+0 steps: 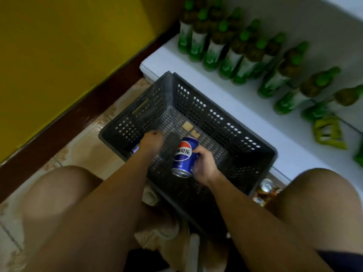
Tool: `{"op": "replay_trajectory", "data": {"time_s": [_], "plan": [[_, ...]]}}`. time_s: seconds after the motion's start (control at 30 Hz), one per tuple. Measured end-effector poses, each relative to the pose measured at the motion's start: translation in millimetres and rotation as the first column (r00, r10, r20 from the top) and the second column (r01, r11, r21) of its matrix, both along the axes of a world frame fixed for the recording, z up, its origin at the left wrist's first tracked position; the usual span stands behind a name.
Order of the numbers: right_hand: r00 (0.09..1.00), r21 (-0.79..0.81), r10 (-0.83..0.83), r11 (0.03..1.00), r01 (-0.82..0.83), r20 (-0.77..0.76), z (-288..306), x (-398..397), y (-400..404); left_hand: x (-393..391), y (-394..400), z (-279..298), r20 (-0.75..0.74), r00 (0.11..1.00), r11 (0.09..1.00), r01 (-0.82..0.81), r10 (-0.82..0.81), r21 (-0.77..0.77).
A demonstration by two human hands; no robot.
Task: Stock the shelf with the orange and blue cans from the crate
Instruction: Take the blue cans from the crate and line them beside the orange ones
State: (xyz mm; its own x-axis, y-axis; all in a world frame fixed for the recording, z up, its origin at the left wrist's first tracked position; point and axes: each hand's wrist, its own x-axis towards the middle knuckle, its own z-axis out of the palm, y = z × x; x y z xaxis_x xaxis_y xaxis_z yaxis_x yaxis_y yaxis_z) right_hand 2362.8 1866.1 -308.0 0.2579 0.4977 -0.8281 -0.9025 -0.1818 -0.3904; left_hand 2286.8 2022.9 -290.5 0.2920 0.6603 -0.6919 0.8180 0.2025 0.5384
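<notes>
The dark perforated plastic crate (196, 114) is open on top, its floor mostly bare on the far and right side, though its tall walls hem in any sideways reach. On the white shelf (255, 118) a bare strip runs just right of the crate; farther right, rows of green-capped bottles (233, 55) block the way (closely packed).
</notes>
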Motion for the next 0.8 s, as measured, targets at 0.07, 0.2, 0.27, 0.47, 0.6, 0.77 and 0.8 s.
{"op": "replay_trajectory", "data": {"time_s": [0.07, 0.2, 0.27, 0.47, 0.6, 0.77, 0.8], "plan": [[0.999, 0.116, -0.042, 0.992, 0.043, -0.010, 34.1, 8.1, -23.8, 9.0, -20.3, 26.7, 0.035, 0.998, 0.998, 0.060, -0.061, 0.015], [0.997, 0.186, -0.033, 0.982, 0.021, 0.063, 88.4, 13.3, -50.6, 25.5, -59.3, 68.4, 0.206, 0.977, 0.998, 0.056, -0.061, 0.030], [0.994, 0.198, -0.015, 0.980, -0.007, 0.112, 112.4, 17.0, -58.3, 36.1, -79.6, 96.1, 0.262, 0.956, 0.990, 0.113, -0.130, 0.078], [0.907, 0.198, -0.041, 0.979, -0.048, 0.419, 188.2, 49.4, -85.3, 79.2, -109.5, 188.8, 0.429, 0.831, 0.919, 0.227, -0.355, 0.322], [0.828, 0.263, -0.129, 0.965, -0.024, 0.546, 250.1, 83.2, -104.5, 114.3, -125.2, 253.5, 0.456, 0.703, 0.798, 0.269, -0.545, 0.540], [0.720, 0.355, -0.278, 0.934, 0.047, 0.636, 331.7, 126.7, -138.6, 174.4, -151.9, 319.2, 0.438, 0.576, 0.650, 0.227, -0.691, 0.725], [0.704, 0.366, -0.312, 0.927, 0.079, 0.638, 345.8, 135.9, -145.6, 187.3, -157.6, 328.0, 0.410, 0.552, 0.607, 0.235, -0.726, 0.759]]}}
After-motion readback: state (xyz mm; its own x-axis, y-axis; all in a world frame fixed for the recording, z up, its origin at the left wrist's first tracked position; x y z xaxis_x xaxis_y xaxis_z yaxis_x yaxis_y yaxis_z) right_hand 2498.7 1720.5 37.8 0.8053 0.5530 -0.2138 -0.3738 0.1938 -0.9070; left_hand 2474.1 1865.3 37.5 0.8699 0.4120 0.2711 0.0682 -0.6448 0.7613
